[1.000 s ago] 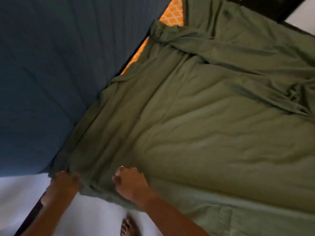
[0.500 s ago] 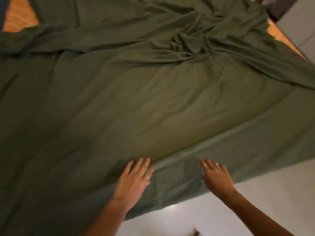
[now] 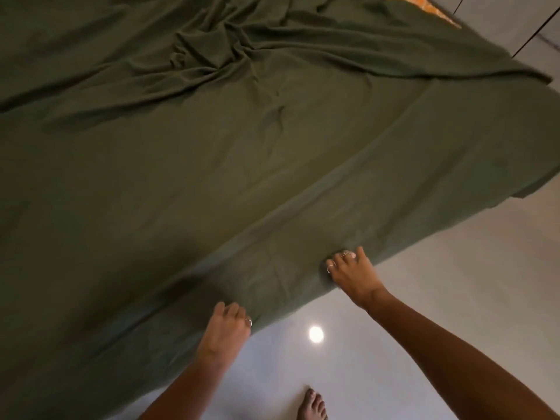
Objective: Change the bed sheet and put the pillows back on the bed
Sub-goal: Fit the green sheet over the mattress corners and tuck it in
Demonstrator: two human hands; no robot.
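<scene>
A dark green bed sheet (image 3: 242, 153) lies spread over the bed and hangs down its near side. It is bunched in wrinkles toward the far middle. A strip of orange patterned mattress (image 3: 424, 7) shows at the far right corner. My left hand (image 3: 225, 327) grips the hanging hem of the sheet with curled fingers. My right hand (image 3: 353, 272) grips the same hem further right, fingers curled into the cloth. No pillows are in view.
A glossy white floor (image 3: 424, 298) runs along the near side of the bed, with a lamp's reflection (image 3: 316, 334) on it. My bare foot (image 3: 312, 404) stands near the bottom edge. A pale wall or cabinet (image 3: 515, 19) lies beyond the far right corner.
The view has swung right along the bed, away from the blue headboard. Both hands went from flat on the sheet to gripping its hem, further right.
</scene>
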